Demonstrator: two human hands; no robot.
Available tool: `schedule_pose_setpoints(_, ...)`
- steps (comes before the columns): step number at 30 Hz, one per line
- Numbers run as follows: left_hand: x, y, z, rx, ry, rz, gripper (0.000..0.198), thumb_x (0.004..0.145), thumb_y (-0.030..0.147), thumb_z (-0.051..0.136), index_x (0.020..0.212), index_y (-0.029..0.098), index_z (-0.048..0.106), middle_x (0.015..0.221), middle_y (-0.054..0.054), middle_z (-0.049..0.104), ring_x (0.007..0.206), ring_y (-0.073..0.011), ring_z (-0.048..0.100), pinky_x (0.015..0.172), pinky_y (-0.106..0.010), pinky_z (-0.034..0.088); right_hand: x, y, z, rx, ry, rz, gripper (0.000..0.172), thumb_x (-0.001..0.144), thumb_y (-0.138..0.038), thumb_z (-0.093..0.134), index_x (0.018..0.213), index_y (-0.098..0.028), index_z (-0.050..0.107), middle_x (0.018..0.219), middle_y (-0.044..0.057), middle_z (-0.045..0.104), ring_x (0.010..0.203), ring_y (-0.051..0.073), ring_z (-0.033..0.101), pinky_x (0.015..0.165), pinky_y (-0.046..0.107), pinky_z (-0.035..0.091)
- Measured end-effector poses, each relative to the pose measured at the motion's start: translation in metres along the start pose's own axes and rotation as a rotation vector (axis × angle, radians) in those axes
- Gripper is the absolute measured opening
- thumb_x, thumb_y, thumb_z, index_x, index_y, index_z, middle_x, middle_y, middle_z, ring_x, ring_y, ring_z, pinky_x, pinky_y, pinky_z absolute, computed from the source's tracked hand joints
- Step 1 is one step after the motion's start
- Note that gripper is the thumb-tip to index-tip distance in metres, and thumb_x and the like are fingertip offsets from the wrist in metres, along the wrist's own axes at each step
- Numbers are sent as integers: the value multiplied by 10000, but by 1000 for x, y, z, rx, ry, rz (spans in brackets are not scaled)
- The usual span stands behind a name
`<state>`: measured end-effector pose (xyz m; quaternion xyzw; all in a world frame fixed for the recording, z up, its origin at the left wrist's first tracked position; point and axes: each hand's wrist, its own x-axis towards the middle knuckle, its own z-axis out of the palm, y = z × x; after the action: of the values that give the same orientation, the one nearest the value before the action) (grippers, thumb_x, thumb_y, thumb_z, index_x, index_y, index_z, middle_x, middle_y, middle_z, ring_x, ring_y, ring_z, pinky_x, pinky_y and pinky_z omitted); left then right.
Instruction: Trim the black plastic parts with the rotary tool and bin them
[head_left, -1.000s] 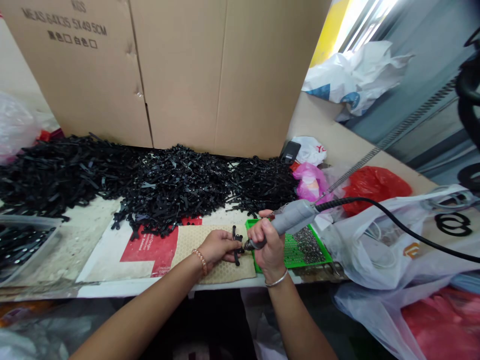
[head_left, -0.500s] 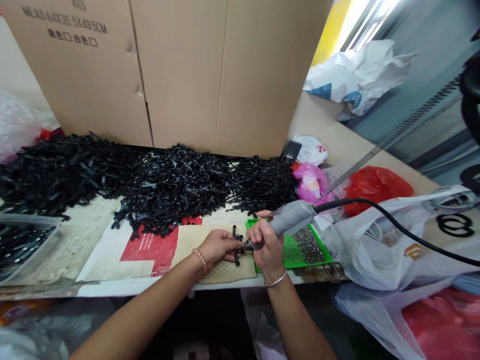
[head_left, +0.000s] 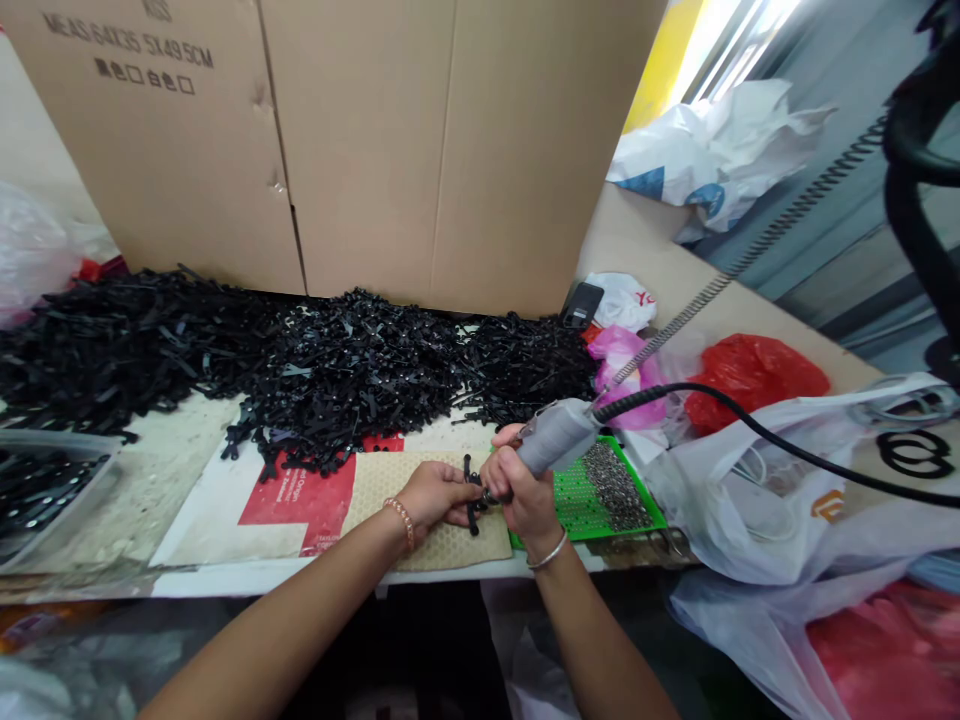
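Note:
My left hand [head_left: 437, 497] pinches a small black bar-shaped part [head_left: 472, 520] over a beige textured mat [head_left: 382, 480]. My right hand [head_left: 523, 492] is wrapped round a grey electric screwdriver [head_left: 562, 435], tilted with its tip toward the black part. The tip meets the part close to my left fingertips; the exact contact is hidden by my fingers. Beside my right hand lies a green perforated tray [head_left: 574, 510] with many small metal screws [head_left: 619, 485] on its right side.
Heaps of black parts [head_left: 360, 370] line the back, before a tall cardboard box [head_left: 360, 150]. A clear bin [head_left: 105, 470] of parts stands at left. A coil spring [head_left: 720, 285] and black cable [head_left: 780, 445] run rightward from the screwdriver. Plastic bags [head_left: 735, 490] crowd the right.
My right hand and the screwdriver have moved slightly left, bringing the tip closer to the black part. The cable and spring have shifted with it. My left hand stays nearly still.

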<state>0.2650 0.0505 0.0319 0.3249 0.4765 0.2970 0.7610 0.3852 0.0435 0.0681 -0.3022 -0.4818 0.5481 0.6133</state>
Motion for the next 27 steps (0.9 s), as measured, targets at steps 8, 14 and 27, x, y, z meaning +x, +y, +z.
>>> schedule_pose_setpoints(8, 2, -1, -2, -13, 0, -2, 314, 507, 309, 852, 606, 86, 655, 602, -45, 649, 511, -103, 574, 508, -232, 513, 2, 4, -5, 27, -191, 67, 194, 854, -360, 618, 934, -217, 514, 481, -101, 337, 392, 92, 312, 439, 217, 319)
schedule_pose_setpoints(14, -2, 3, 0, -47, -25, -26, 304, 500, 266, 862, 617, 95, 640, 631, -51, 664, 556, -123, 611, 538, -237, 535, 5, -20, -11, -16, 65, -97, 224, 824, -346, 631, 970, -210, 530, 482, -100, 339, 407, 97, 320, 450, 222, 346)
schedule_pose_setpoints(27, -7, 3, -2, -8, -51, -18, 191, 511, 130, 768, 670, 108, 665, 691, -47, 674, 655, -129, 625, 597, -215, 521, 5, -4, -58, -150, 356, -92, 268, 774, -367, 711, 914, -192, 563, 512, -85, 396, 439, 96, 370, 447, 214, 326)
